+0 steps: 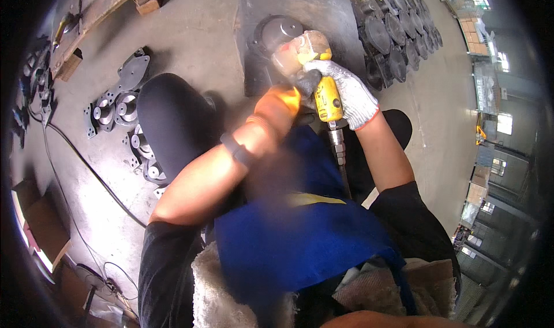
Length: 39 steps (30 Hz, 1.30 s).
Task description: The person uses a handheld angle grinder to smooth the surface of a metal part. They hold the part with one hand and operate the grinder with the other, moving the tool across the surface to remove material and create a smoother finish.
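Observation:
My right hand [350, 92], in a white knitted glove, is wrapped round the yellow body of an air-powered grinder [328, 100]. My left hand [281, 101], in an orange glove with dark fingers, is closed on the tool's side near its head; some of those fingers are hidden. The worn, dusty head of the grinder lies over the near edge of a dark round metal casting [278, 32]. Beneath that casting is a dark flat-topped block [323, 10]. A metal coupling [337, 145] joins the grinder's rear end to a hose running back toward my lap.
Several dark castings [392, 33] are stacked at the right of the block. More flanged castings [124, 105] lie on the floor by my left knee. Cables [95, 175] cross the floor at left, near an open cardboard box [46, 224]. A wooden pallet [98, 7] stands far left.

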Each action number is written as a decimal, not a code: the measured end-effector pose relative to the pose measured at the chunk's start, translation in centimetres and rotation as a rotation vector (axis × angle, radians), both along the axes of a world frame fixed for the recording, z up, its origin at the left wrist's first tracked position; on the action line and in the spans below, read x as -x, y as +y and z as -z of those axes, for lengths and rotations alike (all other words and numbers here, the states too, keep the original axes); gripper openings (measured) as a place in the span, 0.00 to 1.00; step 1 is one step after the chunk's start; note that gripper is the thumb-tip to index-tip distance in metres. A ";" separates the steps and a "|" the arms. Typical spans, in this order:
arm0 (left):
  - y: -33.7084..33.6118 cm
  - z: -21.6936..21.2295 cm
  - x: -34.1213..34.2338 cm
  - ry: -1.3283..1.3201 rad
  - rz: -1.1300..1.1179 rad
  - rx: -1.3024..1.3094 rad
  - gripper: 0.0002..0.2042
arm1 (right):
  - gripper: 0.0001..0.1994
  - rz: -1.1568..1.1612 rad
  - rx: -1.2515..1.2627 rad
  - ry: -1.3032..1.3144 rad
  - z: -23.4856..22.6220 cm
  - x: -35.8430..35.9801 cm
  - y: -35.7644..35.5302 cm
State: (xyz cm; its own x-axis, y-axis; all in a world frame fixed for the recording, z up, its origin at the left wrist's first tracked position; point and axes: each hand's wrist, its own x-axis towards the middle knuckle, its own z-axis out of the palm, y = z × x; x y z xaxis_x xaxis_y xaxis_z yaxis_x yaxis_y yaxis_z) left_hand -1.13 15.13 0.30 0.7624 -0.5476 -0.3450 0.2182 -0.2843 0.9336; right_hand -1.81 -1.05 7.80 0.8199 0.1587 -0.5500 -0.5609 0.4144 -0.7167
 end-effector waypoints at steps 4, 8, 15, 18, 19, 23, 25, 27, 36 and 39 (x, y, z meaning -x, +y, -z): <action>0.4 -2.3 -1.1 -0.749 0.604 -0.480 0.10 | 0.15 -0.153 0.483 -0.275 1.1 0.0 -0.4; 0.0 -2.1 -0.9 -0.751 0.557 -0.509 0.11 | 0.15 -0.157 0.530 -0.230 1.0 -0.4 -0.2; 0.0 -3.2 -0.9 -0.566 0.504 -0.400 0.11 | 0.15 0.013 0.221 0.006 0.8 -0.4 0.0; -2.4 0.2 -1.0 -0.728 0.601 -0.407 0.12 | 0.14 0.106 0.124 0.119 -1.0 -1.3 1.6; -3.2 1.6 -0.7 -0.741 0.603 -0.422 0.12 | 0.14 0.101 0.102 0.139 -1.4 -1.4 2.0; -1.6 -3.5 -1.2 -0.612 0.436 -0.360 0.13 | 0.12 0.106 0.149 0.163 0.3 -2.1 -0.6; -3.1 -1.5 -0.9 -0.541 0.243 -0.175 0.18 | 0.14 0.039 0.200 0.147 0.4 -2.6 -1.2; -3.3 -1.8 -1.0 -0.369 0.085 -0.014 0.22 | 0.15 0.005 0.263 0.142 -0.8 -3.0 -0.4; -3.3 -3.1 -0.8 -0.003 0.034 0.102 0.26 | 0.19 0.008 0.361 0.135 -1.7 -3.6 0.0; -3.5 -3.2 -0.7 -0.010 -0.032 0.148 0.26 | 0.19 -0.035 0.275 0.190 -1.7 -3.8 -0.7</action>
